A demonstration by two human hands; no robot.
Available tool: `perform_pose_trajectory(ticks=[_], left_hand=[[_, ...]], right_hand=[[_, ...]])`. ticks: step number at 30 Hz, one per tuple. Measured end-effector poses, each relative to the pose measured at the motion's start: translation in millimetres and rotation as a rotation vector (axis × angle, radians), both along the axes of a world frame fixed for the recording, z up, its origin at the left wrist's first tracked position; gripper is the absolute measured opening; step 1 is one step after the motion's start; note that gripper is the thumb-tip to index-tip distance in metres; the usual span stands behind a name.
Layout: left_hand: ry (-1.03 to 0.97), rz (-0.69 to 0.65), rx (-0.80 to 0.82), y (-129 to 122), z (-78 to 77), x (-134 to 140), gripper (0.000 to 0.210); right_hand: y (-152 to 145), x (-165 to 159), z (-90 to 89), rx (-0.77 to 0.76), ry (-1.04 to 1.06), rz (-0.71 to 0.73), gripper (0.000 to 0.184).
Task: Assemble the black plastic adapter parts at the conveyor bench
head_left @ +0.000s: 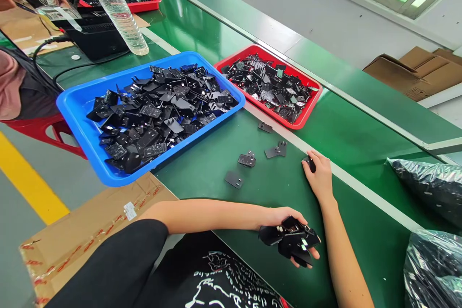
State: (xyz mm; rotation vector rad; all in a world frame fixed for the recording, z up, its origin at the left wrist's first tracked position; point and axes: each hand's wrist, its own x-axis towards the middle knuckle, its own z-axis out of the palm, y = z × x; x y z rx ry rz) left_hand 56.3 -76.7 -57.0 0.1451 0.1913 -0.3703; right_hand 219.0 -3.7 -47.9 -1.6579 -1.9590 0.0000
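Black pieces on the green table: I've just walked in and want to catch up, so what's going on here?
A person's left hand holds a bunch of flat black pieces, while the right hand has another black piece between thumb and fingers at the green tabletop. A few loose dark pieces lie between that hand and a blue rectangular tray, which is heaped with similar ones. Beside it, a red rectangular tray holds more.
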Motion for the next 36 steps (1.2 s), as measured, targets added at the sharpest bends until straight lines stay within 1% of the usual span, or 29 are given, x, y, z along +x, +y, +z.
perform_pose_trajectory(ticks=[4,10,13,17,19,21,22,24,25,26,28,29,31,33,36], left_hand=[[0.023,-0.006,-0.004,0.8,3.3,-1.2,0.04],[0.047,0.005,-0.007,0.8,7.0,-2.2,0.041],[0.036,0.006,-0.01,-0.4,5.4,-1.3,0.04],[-0.005,-0.002,-0.009,-1.3,-1.4,1.2,0.04],[-0.046,0.005,-0.008,-1.9,-5.8,2.9,0.041],[-0.076,0.013,-0.009,-2.8,-9.9,4.7,0.042],[-0.083,0.012,-0.007,-3.4,-11.5,5.5,0.042],[-0.088,0.001,0.0,-4.6,-13.7,6.5,0.041],[-0.096,-0.002,0.005,-5.1,-14.3,6.7,0.041],[-0.107,-0.001,0.012,-5.7,-14.8,6.6,0.041],[-0.13,0.025,0.036,-6.7,-15.4,6.3,0.04],[-0.14,0.046,0.048,-7.1,-15.7,6.2,0.039],[-0.15,0.066,0.067,-8.0,-16.3,6.7,0.038],[-0.138,0.045,0.074,-8.8,-15.9,7.4,0.038],[-0.103,0.018,0.083,-10.1,-11.9,6.4,0.037]], right_hand=[[0.1,0.1,0.4,0.026,-0.026,-0.028,0.037],[1.0,1.2,-0.2,0.01,-0.014,0.036,0.03],[1.9,1.0,-1.4,0.012,-0.018,0.038,0.03],[0.2,1.4,-2.2,0.03,-0.022,0.038,0.033],[-3.4,0.4,2.2,0.071,-0.022,0.03,0.031],[-8.2,-5.7,14.3,0.134,-0.027,0.049,0.027],[-10.4,-11.9,23.5,0.161,-0.032,0.078,0.027],[-12.4,-32.2,45.8,0.152,-0.055,0.197,0.029],[-11.4,-45.8,57.1,0.103,-0.076,0.295,0.032],[-9.0,-61.0,66.9,0.019,-0.105,0.419,0.036],[-0.2,-92.1,78.1,-0.156,-0.168,0.651,0.046],[5.4,-106.1,78.5,-0.216,-0.196,0.726,0.051],[16.2,-127.2,70.4,-0.282,-0.236,0.785,0.055],[23.2,-137.4,56.0,-0.302,-0.23,0.778,0.046],[23.7,-136.4,38.6,-0.305,-0.087,0.714,0.033]])
